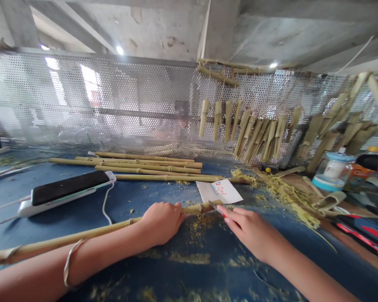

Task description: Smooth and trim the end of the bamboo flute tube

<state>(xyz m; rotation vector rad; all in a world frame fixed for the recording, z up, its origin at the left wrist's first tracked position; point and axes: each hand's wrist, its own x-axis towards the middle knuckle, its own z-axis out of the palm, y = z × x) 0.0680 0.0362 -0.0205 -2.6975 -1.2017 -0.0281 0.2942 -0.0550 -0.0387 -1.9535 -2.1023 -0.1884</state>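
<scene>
Workbench (pixel 28 239), left side: phone (pixel 69 187) on a power bank (pixel 25 209). Bamboo canes (pixel 145 165) lie behind it, near the back edge, where a perforated metal screen (pixel 113 96) stands, cut bamboo pieces (pixel 255 134) hanging on its right half. Shavings (pixel 286 197) lie right, a jar (pixel 334 172) just behind them. A further cane (pixel 66 239) crosses the front.

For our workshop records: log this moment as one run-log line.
left hand: grips bamboo cane | right hand: holds blade at cane | blue bench: shavings
</scene>
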